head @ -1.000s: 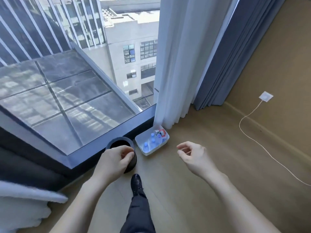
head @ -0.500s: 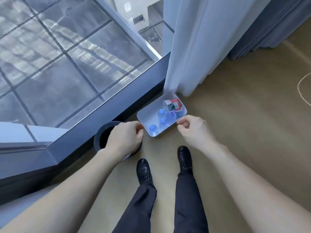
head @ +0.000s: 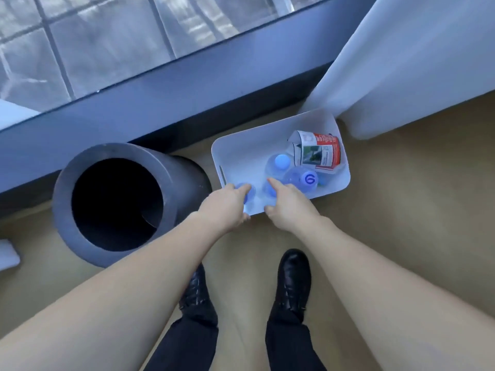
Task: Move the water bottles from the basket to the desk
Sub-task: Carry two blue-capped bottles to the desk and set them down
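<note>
Fingers [head: 242,189] on the left hand [head: 227,207] curl over one water bottle [head: 251,195] in the basket [head: 249,145]. Right hand [head: 290,207] has index and thumb spread round another bottle [head: 268,195].

The basket [head: 246,153] is white all over. The water bottles [head: 278,167] in it are see-through with blue caps. One cap [head: 309,180], at 3 o'clock in the basket, is pale with a dark blue curl on it. At 2 o'clock is a carton [head: 321,153], red and white with a little green picture. At 9 o'clock from the basket, the bin [head: 187,180] is dark grey, and black inside. The floor [head: 401,236] is light brown. The curtain [head: 415,62] is white. My shoes [head: 294,279] are shiny black and my trousers [head: 289,344] are black. The window frame [head: 160,97] is dark blue-grey. The roof [head: 107,36] outside is grey with squares.
</note>
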